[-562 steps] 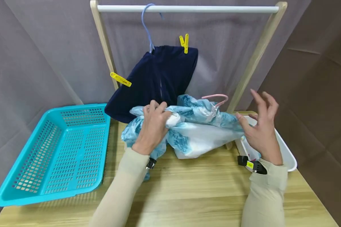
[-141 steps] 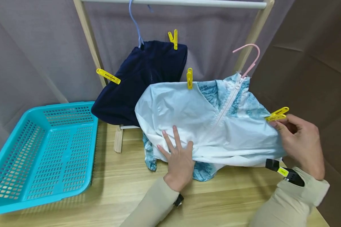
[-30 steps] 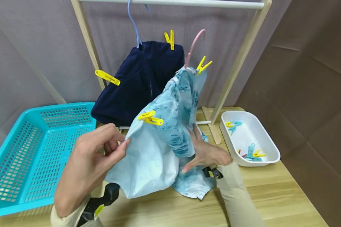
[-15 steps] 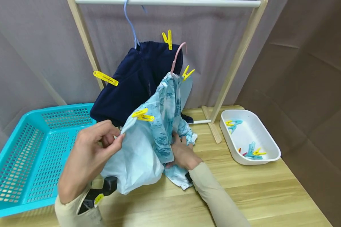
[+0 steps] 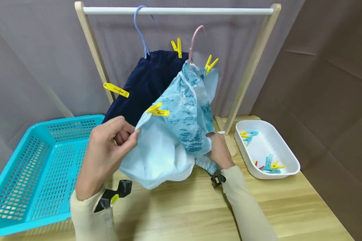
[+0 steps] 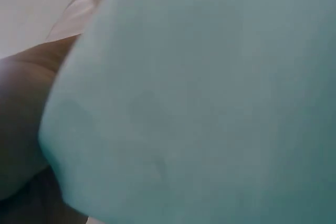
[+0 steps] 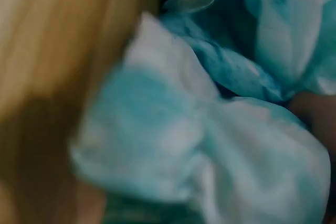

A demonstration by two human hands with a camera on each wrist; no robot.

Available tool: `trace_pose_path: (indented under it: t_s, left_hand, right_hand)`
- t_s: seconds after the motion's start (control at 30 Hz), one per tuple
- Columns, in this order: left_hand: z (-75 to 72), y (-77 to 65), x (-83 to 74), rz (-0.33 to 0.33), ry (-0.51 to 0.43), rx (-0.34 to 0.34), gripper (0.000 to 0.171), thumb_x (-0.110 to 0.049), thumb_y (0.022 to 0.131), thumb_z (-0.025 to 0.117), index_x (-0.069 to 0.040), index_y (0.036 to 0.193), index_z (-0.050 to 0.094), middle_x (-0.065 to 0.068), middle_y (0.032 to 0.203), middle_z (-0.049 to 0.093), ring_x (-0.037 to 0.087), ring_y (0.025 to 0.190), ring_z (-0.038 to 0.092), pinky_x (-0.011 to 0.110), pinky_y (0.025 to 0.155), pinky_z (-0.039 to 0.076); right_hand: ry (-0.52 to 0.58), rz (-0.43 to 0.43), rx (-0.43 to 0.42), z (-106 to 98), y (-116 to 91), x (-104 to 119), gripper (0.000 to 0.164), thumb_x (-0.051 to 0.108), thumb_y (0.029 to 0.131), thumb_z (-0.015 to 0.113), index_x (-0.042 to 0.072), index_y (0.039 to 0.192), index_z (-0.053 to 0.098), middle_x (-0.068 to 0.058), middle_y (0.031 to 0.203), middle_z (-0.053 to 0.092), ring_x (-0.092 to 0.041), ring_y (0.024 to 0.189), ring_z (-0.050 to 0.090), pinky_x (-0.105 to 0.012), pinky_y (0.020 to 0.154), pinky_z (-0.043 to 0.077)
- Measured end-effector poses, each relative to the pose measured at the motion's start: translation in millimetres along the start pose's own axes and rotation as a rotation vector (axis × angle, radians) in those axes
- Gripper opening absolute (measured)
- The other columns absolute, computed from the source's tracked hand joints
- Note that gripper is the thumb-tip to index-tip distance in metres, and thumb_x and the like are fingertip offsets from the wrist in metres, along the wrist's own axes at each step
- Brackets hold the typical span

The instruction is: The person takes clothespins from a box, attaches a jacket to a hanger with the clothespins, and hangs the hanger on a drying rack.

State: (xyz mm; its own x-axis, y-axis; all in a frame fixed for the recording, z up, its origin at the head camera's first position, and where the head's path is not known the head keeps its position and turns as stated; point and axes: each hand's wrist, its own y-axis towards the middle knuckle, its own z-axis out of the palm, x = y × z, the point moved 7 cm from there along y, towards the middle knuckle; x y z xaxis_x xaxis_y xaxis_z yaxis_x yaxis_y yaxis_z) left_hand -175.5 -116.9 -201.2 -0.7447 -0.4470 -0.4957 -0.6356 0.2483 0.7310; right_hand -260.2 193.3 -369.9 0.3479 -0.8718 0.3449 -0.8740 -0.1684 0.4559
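Observation:
A light blue and white patterned zip jacket [image 5: 184,110] hangs on a pink hanger [image 5: 192,42], whose hook is free of the rail. Two yellow clothespins [image 5: 158,110] are clipped along its shoulders. My left hand [image 5: 108,147] pinches the jacket's edge beside the nearer clothespin. On the other side, my right hand [image 5: 220,150] reaches in behind the jacket's cloth, which hides its fingertips. Pale cloth of the jacket [image 6: 184,103] fills most of the left wrist view. Bunched jacket cloth [image 7: 157,129] lies close to the right hand in the blurred right wrist view.
A navy garment [image 5: 147,80] with yellow clothespins hangs by a blue hanger [image 5: 140,31] on the rack's white rail [image 5: 178,11]. A turquoise basket [image 5: 57,167] stands left. A white tray [image 5: 265,144] with several clothespins stands right on the wooden table [image 5: 181,214].
The jacket, first bunched up, later spread with both clothespins on, is now turned sideways. Since half a second ago both hands and jacket have risen, and the pink hook is higher.

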Motion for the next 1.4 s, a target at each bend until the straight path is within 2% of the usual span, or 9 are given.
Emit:
trace_pose_path:
  t_s: [0.03, 0.37, 0.5, 0.67, 0.83, 1.03, 1.27, 1.33, 1.4]
  left_hand:
    - [0.3, 5.5, -1.8, 0.006, 0.013, 0.002, 0.021, 0.003, 0.09, 0.071, -0.013, 0.077, 0.065, -0.005, 0.066, 0.05, 0.005, 0.058, 0.042, 0.018, 0.054, 0.034]
    - [7.3, 64.5, -25.1, 0.08, 0.091, -0.003, 0.02, -0.002, 0.093, 0.067, -0.007, 0.075, 0.063, 0.002, 0.066, 0.051, 0.011, 0.058, 0.043, 0.021, 0.056, 0.035]
    - [9.2, 83.7, -27.8, 0.059, 0.119, -0.026, 0.019, -0.006, 0.095, 0.066, -0.006, 0.076, 0.063, 0.004, 0.065, 0.051, 0.013, 0.057, 0.044, 0.022, 0.057, 0.035]
    - [15.6, 95.7, -16.4, 0.001, 0.121, -0.062, 0.019, -0.007, 0.095, 0.066, -0.005, 0.076, 0.063, 0.005, 0.063, 0.051, 0.014, 0.055, 0.044, 0.023, 0.056, 0.035]
    - [30.2, 91.1, 4.2, -0.037, 0.114, -0.052, 0.019, -0.008, 0.095, 0.067, -0.006, 0.076, 0.066, 0.005, 0.059, 0.05, 0.014, 0.051, 0.043, 0.024, 0.052, 0.033]
    - [46.4, 71.9, 26.2, -0.144, 0.104, 0.028, 0.02, -0.016, 0.098, 0.068, -0.011, 0.079, 0.071, 0.002, 0.059, 0.051, 0.015, 0.052, 0.045, 0.027, 0.052, 0.034]
    - [38.9, 41.2, 25.1, -0.207, 0.183, -0.124, 0.015, -0.021, 0.098, 0.07, -0.009, 0.103, 0.077, 0.005, 0.079, 0.066, 0.018, 0.066, 0.053, 0.03, 0.062, 0.04]
    - [37.4, 29.3, 25.2, -0.238, 0.182, -0.152, 0.019, -0.02, 0.1, 0.067, -0.01, 0.113, 0.077, 0.008, 0.09, 0.066, 0.019, 0.073, 0.055, 0.03, 0.066, 0.041]
    - [38.8, 20.3, 25.1, -0.249, 0.193, -0.156, 0.025, -0.017, 0.102, 0.063, -0.01, 0.122, 0.075, 0.013, 0.101, 0.061, 0.024, 0.082, 0.053, 0.032, 0.072, 0.04]
  right_hand:
    - [0.014, 0.02, -0.03, -4, 1, -4, 0.04, -0.013, 0.062, 0.062, -0.009, 0.1, 0.072, -0.027, 0.098, 0.073, -0.047, 0.095, 0.068, -0.055, 0.089, 0.055]
    - [0.114, 0.066, -0.304, -25, 18, -21, 0.018, -0.004, 0.079, 0.062, -0.003, 0.093, 0.072, -0.027, 0.09, 0.071, -0.048, 0.089, 0.068, -0.059, 0.083, 0.054]
    - [0.119, 0.053, -0.424, -36, 25, -23, 0.02, -0.003, 0.081, 0.056, -0.004, 0.095, 0.071, -0.026, 0.093, 0.07, -0.046, 0.091, 0.067, -0.059, 0.082, 0.052]
    - [0.102, 0.103, -0.487, -42, 31, -29, 0.019, 0.0, 0.087, 0.054, -0.002, 0.095, 0.071, -0.025, 0.091, 0.069, -0.044, 0.091, 0.065, -0.058, 0.081, 0.05]
    - [0.065, 0.163, -0.47, -35, 37, -37, 0.013, 0.005, 0.085, 0.057, -0.002, 0.088, 0.067, -0.027, 0.086, 0.067, -0.047, 0.087, 0.064, -0.06, 0.079, 0.048]
    - [0.105, 0.22, -0.326, -15, 37, -51, 0.012, 0.004, 0.08, 0.062, -0.002, 0.089, 0.067, -0.03, 0.087, 0.068, -0.051, 0.089, 0.065, -0.064, 0.085, 0.048]
    - [0.193, 0.268, -0.171, -7, 43, -54, 0.01, 0.002, 0.082, 0.058, -0.002, 0.085, 0.065, -0.029, 0.09, 0.07, -0.048, 0.091, 0.067, -0.063, 0.084, 0.051]
    - [0.233, 0.338, -0.169, -6, 46, -54, 0.012, 0.003, 0.084, 0.057, -0.002, 0.086, 0.068, -0.028, 0.093, 0.071, -0.045, 0.091, 0.068, -0.059, 0.084, 0.052]
    - [0.266, 0.426, -0.224, -6, 47, -57, 0.012, 0.004, 0.083, 0.058, -0.002, 0.085, 0.068, -0.027, 0.095, 0.071, -0.043, 0.09, 0.067, -0.057, 0.083, 0.052]
